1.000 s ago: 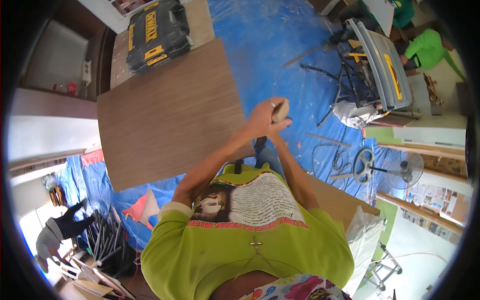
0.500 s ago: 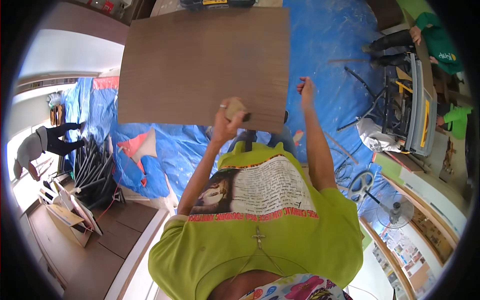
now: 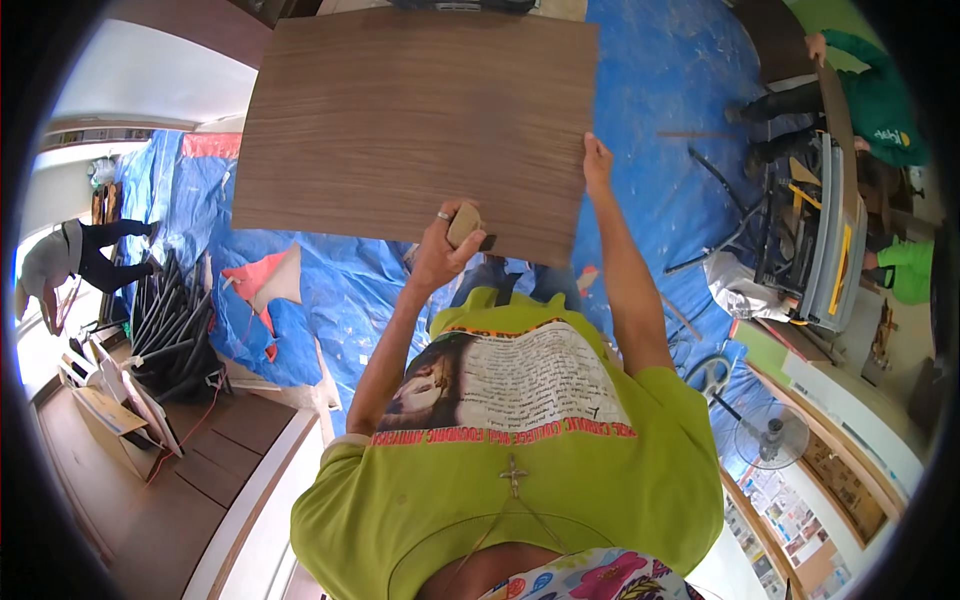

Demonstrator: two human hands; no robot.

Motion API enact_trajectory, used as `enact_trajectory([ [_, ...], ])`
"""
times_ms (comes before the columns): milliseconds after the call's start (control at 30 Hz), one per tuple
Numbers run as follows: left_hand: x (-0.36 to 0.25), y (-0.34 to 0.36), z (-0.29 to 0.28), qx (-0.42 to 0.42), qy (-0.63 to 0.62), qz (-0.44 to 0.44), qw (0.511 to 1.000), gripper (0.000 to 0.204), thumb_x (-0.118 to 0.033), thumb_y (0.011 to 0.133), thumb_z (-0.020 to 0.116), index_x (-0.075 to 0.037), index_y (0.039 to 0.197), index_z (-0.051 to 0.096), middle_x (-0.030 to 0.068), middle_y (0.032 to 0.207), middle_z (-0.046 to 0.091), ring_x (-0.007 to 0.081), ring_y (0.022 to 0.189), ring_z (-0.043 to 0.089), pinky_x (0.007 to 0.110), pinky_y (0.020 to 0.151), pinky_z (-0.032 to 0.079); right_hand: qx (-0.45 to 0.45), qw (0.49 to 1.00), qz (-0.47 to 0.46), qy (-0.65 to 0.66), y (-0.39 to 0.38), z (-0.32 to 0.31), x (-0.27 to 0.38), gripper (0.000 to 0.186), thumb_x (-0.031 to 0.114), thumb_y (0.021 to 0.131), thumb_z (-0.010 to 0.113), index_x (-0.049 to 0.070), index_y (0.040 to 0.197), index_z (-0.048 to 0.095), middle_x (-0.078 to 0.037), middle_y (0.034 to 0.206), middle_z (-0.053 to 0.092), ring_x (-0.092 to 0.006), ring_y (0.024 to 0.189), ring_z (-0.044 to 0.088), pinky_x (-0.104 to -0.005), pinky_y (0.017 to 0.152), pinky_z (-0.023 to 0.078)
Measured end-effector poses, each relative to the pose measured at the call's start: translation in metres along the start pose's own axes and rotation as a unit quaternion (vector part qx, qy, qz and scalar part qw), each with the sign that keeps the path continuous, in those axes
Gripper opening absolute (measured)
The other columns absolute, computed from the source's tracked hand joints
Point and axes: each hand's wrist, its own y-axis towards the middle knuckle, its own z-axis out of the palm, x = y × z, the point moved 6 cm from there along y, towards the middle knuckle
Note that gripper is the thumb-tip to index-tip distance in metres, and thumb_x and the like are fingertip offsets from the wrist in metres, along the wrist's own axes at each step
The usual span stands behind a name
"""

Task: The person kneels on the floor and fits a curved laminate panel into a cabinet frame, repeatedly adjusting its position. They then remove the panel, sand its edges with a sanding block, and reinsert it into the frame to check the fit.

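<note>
A large brown wood-grain board lies flat in front of me, its grain running left to right. My left hand is at the board's near edge, closed around a tan block. A small dark piece shows at the block's lower right; the exact kind of block cannot be made out. At the right edge of the board, my right hand has its fingers closed on the edge, thumb side up. Its fingertips are partly hidden.
Blue tarp covers the floor. A dark case sits beyond the board. At right stand a folding-legged saw table, a person in green and a fan. Left are black tubes and a bending person.
My right hand has moved from the air beside the board onto its right edge. My left hand, still on the block, has shifted slightly. The board appears slightly further right.
</note>
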Motion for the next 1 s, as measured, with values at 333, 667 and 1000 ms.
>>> enact_trajectory([
  [333, 0.013, -0.012, -0.002, -0.010, -0.041, -0.023, 0.999, 0.043, -0.027, 0.093, 0.070, -0.002, 0.124, 0.055, 0.0079, 0.095, 0.067, 0.0167, 0.087, 0.062, 0.033, 0.080, 0.052, -0.019, 1.000, -0.007, 0.000, 0.011, 0.002, 0.009, 0.045, 0.035, 0.098, 0.067, -0.001, 0.125, 0.067, -0.007, 0.107, 0.068, -0.0163, 0.091, 0.060, -0.0314, 0.083, 0.049],
  [667, 0.016, -0.005, -0.033, -0.098, -0.066, 0.016, 0.993, 0.040, -0.026, 0.092, 0.072, -0.003, 0.121, 0.057, 0.0082, 0.095, 0.066, 0.0170, 0.088, 0.062, 0.032, 0.080, 0.052, 0.085, 0.950, 0.153, 0.260, 0.009, 0.005, 0.023, 0.054, 0.024, 0.095, 0.073, 0.007, 0.143, 0.053, -0.009, 0.123, 0.066, -0.0182, 0.105, 0.064, -0.0341, 0.088, 0.054],
  [1000, 0.020, -0.022, -0.052, -0.133, -0.101, 0.003, 0.986, 0.037, -0.019, 0.096, 0.067, -0.002, 0.127, 0.055, 0.0074, 0.101, 0.067, 0.0153, 0.092, 0.064, 0.030, 0.083, 0.052, 0.101, 0.995, 0.000, 0.012, 0.011, -0.011, 0.081, 0.041, 0.027, 0.098, 0.068, 0.003, 0.131, 0.062, -0.002, 0.109, 0.068, -0.0118, 0.099, 0.059, -0.0284, 0.085, 0.048],
])
